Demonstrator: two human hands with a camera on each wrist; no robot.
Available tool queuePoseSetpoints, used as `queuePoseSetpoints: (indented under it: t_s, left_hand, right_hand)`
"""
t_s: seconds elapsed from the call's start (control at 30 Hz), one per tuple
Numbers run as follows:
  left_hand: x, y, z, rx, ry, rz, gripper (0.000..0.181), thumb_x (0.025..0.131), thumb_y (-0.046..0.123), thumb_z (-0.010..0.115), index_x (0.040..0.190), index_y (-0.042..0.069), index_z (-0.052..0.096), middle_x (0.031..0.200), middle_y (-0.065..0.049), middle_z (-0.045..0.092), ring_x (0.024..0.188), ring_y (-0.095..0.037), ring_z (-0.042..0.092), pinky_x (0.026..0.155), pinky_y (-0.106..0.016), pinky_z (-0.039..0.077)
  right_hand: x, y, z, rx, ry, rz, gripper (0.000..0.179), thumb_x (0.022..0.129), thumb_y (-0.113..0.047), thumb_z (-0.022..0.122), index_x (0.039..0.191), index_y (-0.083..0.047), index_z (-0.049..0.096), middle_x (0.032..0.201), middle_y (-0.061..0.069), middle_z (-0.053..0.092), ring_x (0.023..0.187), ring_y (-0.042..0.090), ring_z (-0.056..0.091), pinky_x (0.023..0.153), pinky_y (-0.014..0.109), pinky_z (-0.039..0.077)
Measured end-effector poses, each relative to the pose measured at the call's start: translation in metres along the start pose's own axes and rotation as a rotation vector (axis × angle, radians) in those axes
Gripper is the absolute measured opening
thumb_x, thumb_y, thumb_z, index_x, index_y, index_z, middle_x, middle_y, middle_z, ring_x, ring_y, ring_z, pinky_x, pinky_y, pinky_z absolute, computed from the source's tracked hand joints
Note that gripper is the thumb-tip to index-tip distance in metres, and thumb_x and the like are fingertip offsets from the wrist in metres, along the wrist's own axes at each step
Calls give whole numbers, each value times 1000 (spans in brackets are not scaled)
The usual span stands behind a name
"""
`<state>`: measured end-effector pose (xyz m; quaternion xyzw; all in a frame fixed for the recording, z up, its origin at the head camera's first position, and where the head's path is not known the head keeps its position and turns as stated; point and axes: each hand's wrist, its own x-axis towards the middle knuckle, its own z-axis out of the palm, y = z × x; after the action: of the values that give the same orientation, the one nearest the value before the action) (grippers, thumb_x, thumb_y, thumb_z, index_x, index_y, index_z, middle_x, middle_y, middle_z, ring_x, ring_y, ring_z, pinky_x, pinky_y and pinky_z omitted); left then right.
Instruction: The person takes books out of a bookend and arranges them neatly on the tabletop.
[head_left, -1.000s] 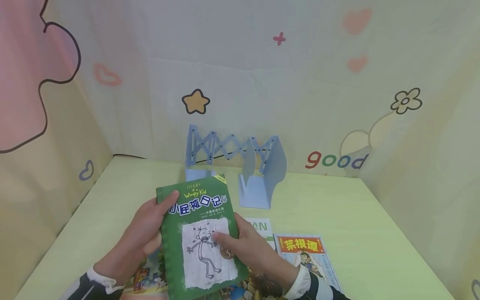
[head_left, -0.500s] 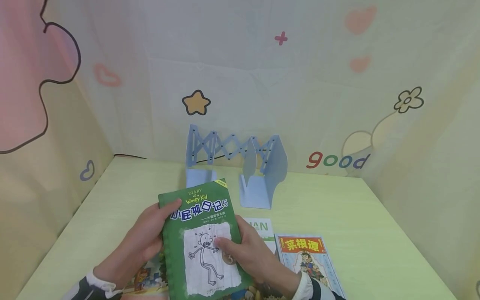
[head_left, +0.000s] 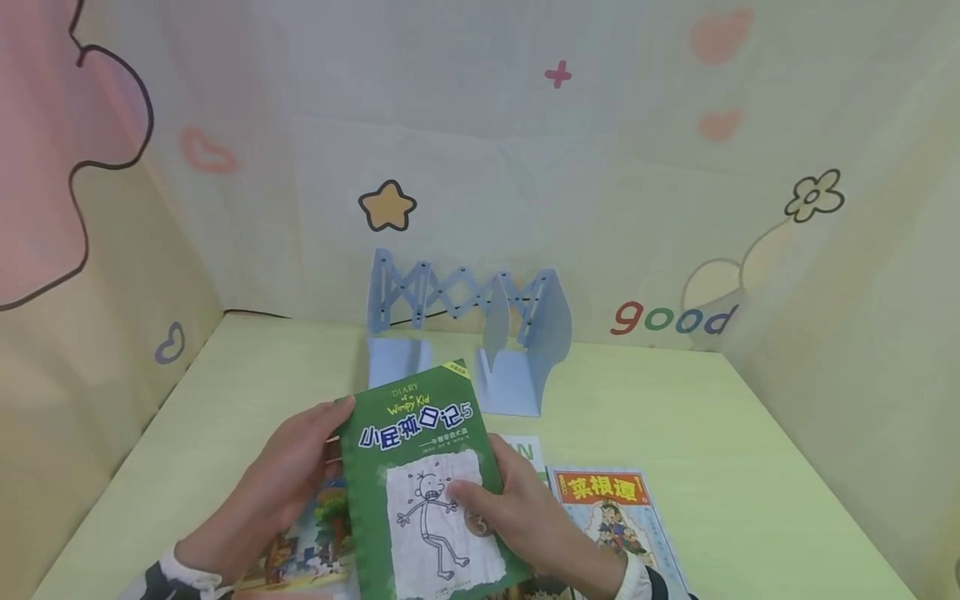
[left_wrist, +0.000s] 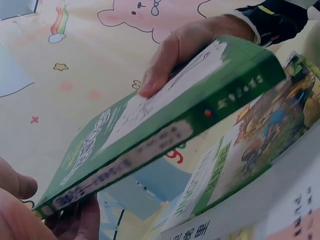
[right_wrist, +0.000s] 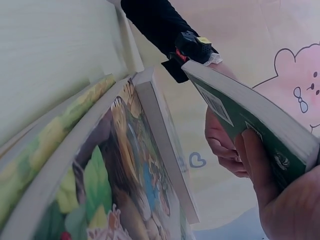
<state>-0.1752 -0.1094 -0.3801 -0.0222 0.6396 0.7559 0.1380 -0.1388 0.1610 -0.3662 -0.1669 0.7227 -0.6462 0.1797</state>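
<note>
A green paperback book (head_left: 420, 475) with a white cartoon panel is held tilted above the near part of the table. My right hand (head_left: 525, 508) grips its right edge, thumb on the front cover, and the fingers lie on the back cover in the right wrist view. At the upper left corner is my left hand (head_left: 288, 454), thumb tip at the edge. The left wrist view shows the book's spine (left_wrist: 160, 142) side-on, the left thumb (left_wrist: 20, 185) apart from the cover and the fingers (left_wrist: 87, 220) close under that end.
Behind stands a blue folding bookend rack (head_left: 551, 333) with upright plates. Under and beside the hands lie a colourful picture book (head_left: 322, 533), a white and green book (head_left: 525, 450) and a comic book (head_left: 607, 487) on the pale table (head_left: 675, 417).
The green book has shifted slightly right and down. My left thumb has slid off its front cover to the corner, while my right hand keeps its grip.
</note>
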Motion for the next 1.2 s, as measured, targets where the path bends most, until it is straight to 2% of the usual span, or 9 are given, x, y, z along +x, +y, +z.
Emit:
queuePoseSetpoints:
  t_s: [0.17,0.33,0.57,0.7,1.0,1.2]
  left_hand:
    - [5,4,-7,-5,15,5,56,110,44,46,145,0,45,133,-14,61,106,-19,70,88,-32,58]
    - [9,10,-11,68,44,23,58,110,38,48,155,3,36,146,-18,56,108,-17,70,87,-30,59]
    - [20,18,-12,219,113,167,54,111,36,48,152,2,40,144,-18,58,118,-23,67,94,-27,55]
    - [28,23,-12,299,171,234,55,110,38,47,151,2,41,142,-19,59,121,-28,65,95,-26,54]
    - [53,39,-4,331,272,329,42,110,25,49,143,-1,48,138,-17,60,120,-30,65,91,-26,57]
    - [69,51,0,399,309,395,41,109,21,49,143,-3,48,141,-18,56,128,-33,58,100,-41,53]
  right_hand:
    - [-7,-3,-11,-4,32,26,51,103,-17,65,147,-9,41,121,17,72,96,36,75,75,48,62]
    - [-16,-10,-24,-12,90,55,55,103,-17,65,150,-11,39,123,18,71,96,38,75,74,51,61]
    - [-32,-20,-45,-50,197,79,58,102,-22,68,148,-9,37,121,19,70,93,39,75,74,50,62]
    - [-39,-27,-57,-72,218,50,53,105,-21,63,148,-8,35,121,21,70,92,39,75,71,51,62]
    - [-60,-37,-85,-152,314,29,56,106,-19,61,151,-6,31,122,22,70,88,39,76,67,51,62]
    - [-70,-45,-98,-196,409,37,54,105,-19,62,150,-10,33,117,21,71,84,40,76,64,52,61]
